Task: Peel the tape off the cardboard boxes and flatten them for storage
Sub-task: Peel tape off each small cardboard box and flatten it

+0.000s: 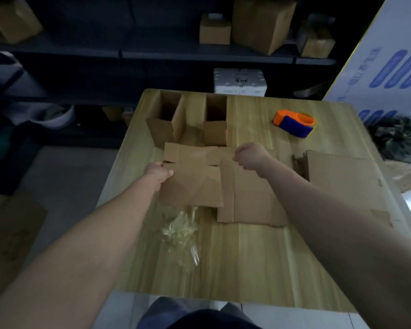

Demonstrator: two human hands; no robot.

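Left hand: thumb on top, fingers curled under, I pinch the left edge of the flattened box
Right hand: curled like a loose fist over the box's far right corner; I cannot tell whether I have a strip of tape, a flap edge or nothing in it
Flattened box: lies on the table between my two hands, and its right edge seems to overlap a second flat sheet that runs under my right wrist
Handling: I judge it light and thin, stiff across each panel but floppy at the creases; the paper face would likely tear if tape comes off fast
Where to hold: on a full panel edge, as my left pinch does, not on a loose flap; any tape I would lift at a corner and draw low along the seam
Past my grip: two upright boxes stand open just beyond the far edge, not yet flattened
Toward me from the left hand: a crumpled wad of clear tape
Beyond and right of my right hand: an orange and blue tape dispenser, well apart
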